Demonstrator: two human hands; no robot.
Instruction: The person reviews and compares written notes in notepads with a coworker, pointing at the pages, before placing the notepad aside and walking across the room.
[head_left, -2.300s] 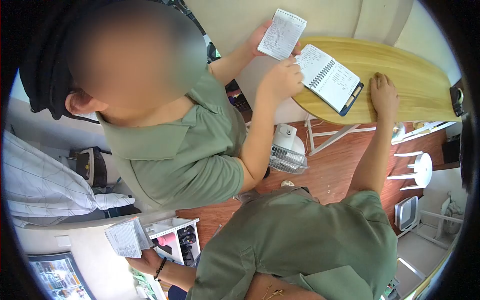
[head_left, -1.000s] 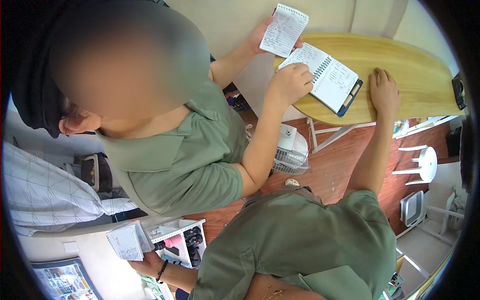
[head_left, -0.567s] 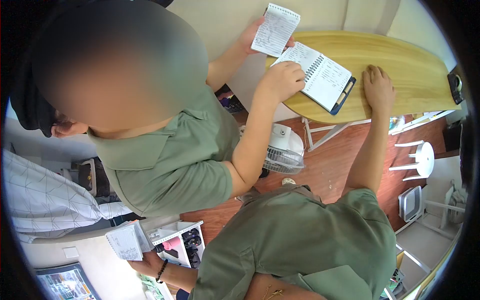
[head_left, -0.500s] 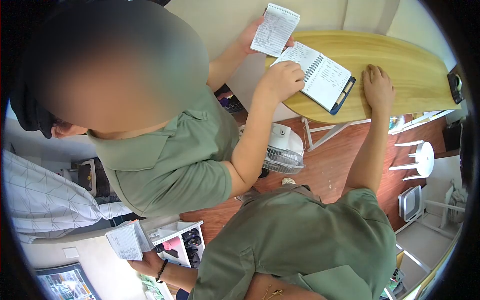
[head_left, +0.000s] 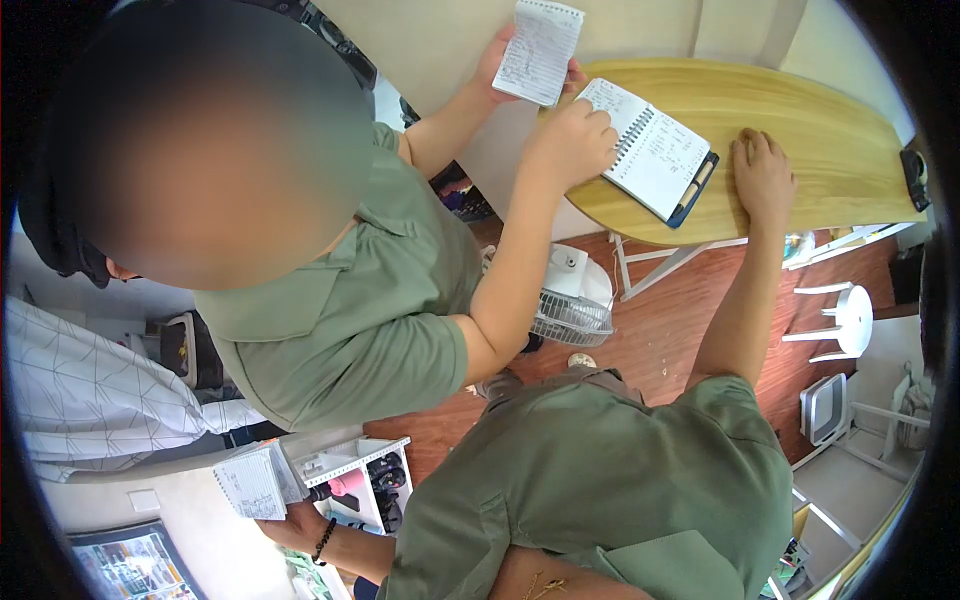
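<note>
At the lower left, my left hand [head_left: 298,527], with a dark beaded bracelet on the wrist, is closed around a small spiral notepad [head_left: 256,484]. Its pages carry handwriting and stand partly fanned. My right hand [head_left: 764,178] rests palm down on the wooden table [head_left: 820,120], fingers stretched out and holding nothing. Left of it lies an open spiral notebook [head_left: 655,160] with written pages and a pen [head_left: 694,185] along its dark blue cover edge. A co-worker's hand [head_left: 572,145] touches the notebook's left page. The co-worker's other hand [head_left: 490,70] holds up a written notepad [head_left: 538,52].
The co-worker in a green shirt [head_left: 340,340] stands close on my left. A white fan [head_left: 572,300] is on the floor beneath the table edge. A white stool [head_left: 850,320] stands at the right. A white shelf [head_left: 365,480] with items is beside my left arm. A tape dispenser [head_left: 913,178] sits at the table's far right.
The co-worker's raised notepad has moved a little up and left, and their other hand has shifted slightly over the notebook. My hands keep the same pose.
</note>
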